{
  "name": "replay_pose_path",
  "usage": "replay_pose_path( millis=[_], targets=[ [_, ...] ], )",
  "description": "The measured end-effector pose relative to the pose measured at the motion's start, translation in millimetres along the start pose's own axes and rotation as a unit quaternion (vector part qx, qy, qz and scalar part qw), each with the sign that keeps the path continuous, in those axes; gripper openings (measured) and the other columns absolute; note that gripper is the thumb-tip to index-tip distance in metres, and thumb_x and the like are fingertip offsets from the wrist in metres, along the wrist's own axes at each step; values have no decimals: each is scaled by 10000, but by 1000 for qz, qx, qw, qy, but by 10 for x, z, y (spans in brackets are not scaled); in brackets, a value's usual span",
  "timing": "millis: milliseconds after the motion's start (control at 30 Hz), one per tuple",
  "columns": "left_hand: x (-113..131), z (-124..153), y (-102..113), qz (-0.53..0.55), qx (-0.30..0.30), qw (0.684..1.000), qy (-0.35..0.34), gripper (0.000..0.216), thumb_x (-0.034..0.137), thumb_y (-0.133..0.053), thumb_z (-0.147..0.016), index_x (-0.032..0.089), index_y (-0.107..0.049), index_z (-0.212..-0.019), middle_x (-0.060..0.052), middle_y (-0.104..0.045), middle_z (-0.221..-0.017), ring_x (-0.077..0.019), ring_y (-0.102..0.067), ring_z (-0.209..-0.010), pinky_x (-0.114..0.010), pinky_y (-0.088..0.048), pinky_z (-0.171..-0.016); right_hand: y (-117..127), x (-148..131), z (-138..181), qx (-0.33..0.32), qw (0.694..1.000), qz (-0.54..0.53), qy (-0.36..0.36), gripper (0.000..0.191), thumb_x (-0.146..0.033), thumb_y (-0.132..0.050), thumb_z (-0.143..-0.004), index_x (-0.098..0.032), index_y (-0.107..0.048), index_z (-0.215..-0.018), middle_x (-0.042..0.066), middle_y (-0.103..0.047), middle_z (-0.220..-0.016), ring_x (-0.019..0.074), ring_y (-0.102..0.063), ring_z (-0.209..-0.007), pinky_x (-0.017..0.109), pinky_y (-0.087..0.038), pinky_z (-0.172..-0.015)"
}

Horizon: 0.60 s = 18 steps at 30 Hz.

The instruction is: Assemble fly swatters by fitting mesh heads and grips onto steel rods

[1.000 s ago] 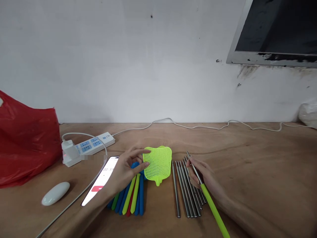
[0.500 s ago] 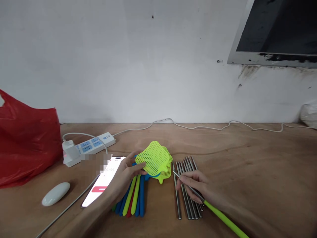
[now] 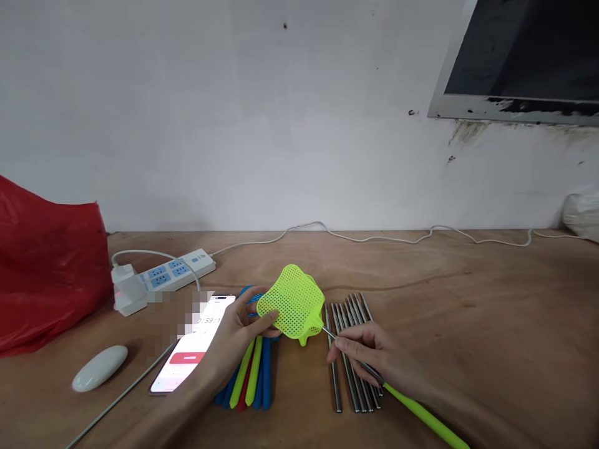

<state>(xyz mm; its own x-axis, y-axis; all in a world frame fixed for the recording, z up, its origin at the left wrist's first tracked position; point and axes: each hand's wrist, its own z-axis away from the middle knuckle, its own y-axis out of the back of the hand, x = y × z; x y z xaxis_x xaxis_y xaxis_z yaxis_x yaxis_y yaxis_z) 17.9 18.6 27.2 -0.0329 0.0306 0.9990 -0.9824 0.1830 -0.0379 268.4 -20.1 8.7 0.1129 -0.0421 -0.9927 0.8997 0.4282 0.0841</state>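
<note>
My left hand (image 3: 238, 337) pinches the edge of a lime-green perforated swatter head (image 3: 292, 304), holding it tilted above the wooden table (image 3: 468, 324). My right hand (image 3: 369, 355) grips a thin metal rod with a lime-green handle (image 3: 421, 419); the rod's tip (image 3: 327, 332) meets the small socket at the head's lower corner. Under the left hand lie several coloured handles (image 3: 253, 374), blue, green and red, with blue swatter heads partly hidden. Several bare metal rods (image 3: 349, 355) lie side by side beneath my right hand.
A phone (image 3: 194, 352) with a lit timer screen lies left of my left hand. A white oval object (image 3: 100, 368), a white power strip (image 3: 159, 277) with its cable, and a red plastic bag (image 3: 44, 268) sit to the left. A dark framed panel (image 3: 524, 56) hangs on the wall.
My left hand has lifted the green head off the pile and tilted it. My right hand swung the rod from pointing away to pointing left, bringing its tip to the head's socket.
</note>
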Motion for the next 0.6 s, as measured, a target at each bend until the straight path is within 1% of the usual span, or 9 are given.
replay_pose_path(
  millis=[100,233,400,600],
  targets=[
    [-1,3,9,-17,7,1000,-3,559,372,-798,-749,180,-581,-1228,-31,-751,-948,-212,-732,-791,-298,-623,-669,-2,24,-3,10,1000,15,0,439,-553,-578,-895,-160,-757,-815,-95,-377,-367,63,-267,-328,235,-156,-412],
    [-6,2,3,-25,-2,1000,-2,663,387,-802,-744,162,-562,-1319,-52,-755,-967,-217,-727,-776,-306,-624,-636,-4,39,-6,20,1000,23,-1,450,-561,-583,-891,-154,-764,-828,-96,-371,-360,61,-260,-334,234,-162,-418],
    [-9,18,-34,-43,-26,999,-11,670,392,-801,-749,163,-587,-1342,-40,-759,-915,-163,-678,-631,-315,-628,-628,-19,14,-4,18,1000,22,6,521,-616,-568,-877,-136,-759,-814,-94,-375,-351,62,-251,-328,241,-173,-417],
    [-14,68,-67,-36,-33,998,-29,721,428,-791,-748,176,-562,-1383,-53,-754,-960,-195,-692,-681,-341,-620,-648,-44,15,8,17,1000,16,8,548,-650,-557,-866,-142,-742,-778,-90,-388,-350,60,-251,-328,246,-191,-423]
  ],
)
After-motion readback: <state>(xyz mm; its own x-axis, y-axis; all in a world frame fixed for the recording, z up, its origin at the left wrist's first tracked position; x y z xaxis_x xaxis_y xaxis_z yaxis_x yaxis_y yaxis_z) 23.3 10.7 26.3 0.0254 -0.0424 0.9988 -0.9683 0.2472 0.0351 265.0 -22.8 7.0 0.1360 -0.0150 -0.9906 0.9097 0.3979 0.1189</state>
